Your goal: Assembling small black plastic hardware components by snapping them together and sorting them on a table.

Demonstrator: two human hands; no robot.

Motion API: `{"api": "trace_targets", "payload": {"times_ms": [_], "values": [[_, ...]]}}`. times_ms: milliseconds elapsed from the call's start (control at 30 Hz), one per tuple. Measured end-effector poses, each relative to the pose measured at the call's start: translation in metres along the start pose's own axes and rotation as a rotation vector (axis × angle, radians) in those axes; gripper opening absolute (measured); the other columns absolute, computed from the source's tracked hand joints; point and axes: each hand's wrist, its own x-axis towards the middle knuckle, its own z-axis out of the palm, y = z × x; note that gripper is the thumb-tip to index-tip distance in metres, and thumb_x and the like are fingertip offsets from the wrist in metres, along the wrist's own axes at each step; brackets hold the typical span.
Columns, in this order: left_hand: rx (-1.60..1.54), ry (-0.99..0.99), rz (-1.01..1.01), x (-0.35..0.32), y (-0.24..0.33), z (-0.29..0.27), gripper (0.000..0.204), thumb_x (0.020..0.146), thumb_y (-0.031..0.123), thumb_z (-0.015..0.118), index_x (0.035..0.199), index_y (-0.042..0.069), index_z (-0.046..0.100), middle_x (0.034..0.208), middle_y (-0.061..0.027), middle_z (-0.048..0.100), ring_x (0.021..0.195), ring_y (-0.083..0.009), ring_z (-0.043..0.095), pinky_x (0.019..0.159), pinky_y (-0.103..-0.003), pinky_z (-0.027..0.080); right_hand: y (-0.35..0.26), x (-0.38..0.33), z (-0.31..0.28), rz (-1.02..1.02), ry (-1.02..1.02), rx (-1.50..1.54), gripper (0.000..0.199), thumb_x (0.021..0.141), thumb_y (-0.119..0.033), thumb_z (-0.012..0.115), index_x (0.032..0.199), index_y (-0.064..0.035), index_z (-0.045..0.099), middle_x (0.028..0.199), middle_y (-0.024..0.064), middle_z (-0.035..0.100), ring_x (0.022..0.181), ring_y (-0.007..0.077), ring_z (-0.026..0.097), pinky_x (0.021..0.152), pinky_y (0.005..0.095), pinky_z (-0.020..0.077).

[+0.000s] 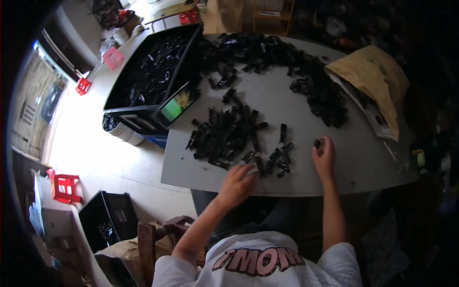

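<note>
My left hand rests palm down near the front edge of the grey table, its fingers touching the nearest of several small black plastic parts heaped in the middle. My right hand sits further right with its fingers curled around one small black part. A few loose black parts lie between the two hands. A long band of the same black parts curves along the table's far side.
A black crate full of black parts stands at the table's left, with a phone with a lit screen leaning against it. A brown paper bag lies at the right. On the floor are red stools and another black crate.
</note>
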Motion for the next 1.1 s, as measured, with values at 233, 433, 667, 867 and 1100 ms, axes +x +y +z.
{"api": "trace_targets", "payload": {"times_ms": [233, 433, 667, 867, 1100], "values": [[0.071, -0.056, 0.000, 0.040, 0.043, 0.050, 0.033, 0.074, 0.015, 0.065, 0.106, 0.010, 0.061, 0.102, -0.0080, 0.058, 0.094, -0.0268, 0.053, 0.086, -0.038, 0.039, -0.011, -0.060, 0.002, 0.073, 0.124, 0.100, 0.032, 0.085, -0.009, 0.064, 0.115, -0.0040, 0.055, 0.082, -0.0001, 0.054, 0.067, 0.0055, 0.047, 0.059, 0.0214, 0.0415], [-0.011, -0.036, -0.103, 0.042, 0.035, 0.053, 0.029, 0.073, 0.014, 0.066, 0.101, 0.011, 0.064, 0.083, -0.0044, 0.060, 0.086, -0.0239, 0.053, 0.079, -0.037, 0.037, -0.002, -0.074, 0.000, 0.045, 0.121, 0.084, 0.025, 0.083, -0.011, 0.066, 0.106, -0.0033, 0.060, 0.072, -0.0026, 0.051, 0.064, 0.0049, 0.045, 0.058, 0.0209, 0.0398], [0.015, -0.043, -0.105, 0.037, 0.033, 0.048, 0.021, 0.075, 0.011, 0.063, 0.095, 0.015, 0.067, 0.091, -0.0028, 0.058, 0.089, -0.0229, 0.052, 0.079, -0.035, 0.037, -0.012, -0.079, -0.002, -0.043, 0.081, -0.079, 0.024, 0.079, -0.005, 0.066, 0.102, -0.0009, 0.060, 0.094, 0.0087, 0.057, 0.074, 0.0177, 0.057, 0.065, 0.0289, 0.0467], [0.108, -0.049, -0.006, 0.044, 0.035, 0.044, 0.021, 0.076, 0.012, 0.056, 0.095, 0.012, 0.063, 0.093, -0.0037, 0.058, 0.089, -0.0226, 0.052, 0.080, -0.034, 0.037, -0.012, -0.080, 0.000, -0.100, 0.076, -0.194, 0.025, 0.081, -0.009, 0.066, 0.103, -0.0037, 0.059, 0.100, 0.0110, 0.056, 0.085, 0.0272, 0.059, 0.071, 0.0370, 0.0497], [0.012, -0.250, -0.023, 0.046, 0.034, 0.058, 0.030, 0.073, 0.007, 0.061, 0.103, 0.007, 0.058, 0.098, -0.0087, 0.057, 0.092, -0.0279, 0.051, 0.080, -0.037, 0.039, -0.020, -0.080, 0.001, -0.154, 0.126, -0.220, 0.025, 0.078, -0.005, 0.067, 0.101, -0.0025, 0.058, 0.100, 0.0115, 0.057, 0.085, 0.0279, 0.059, 0.072, 0.0344, 0.0483]]}}
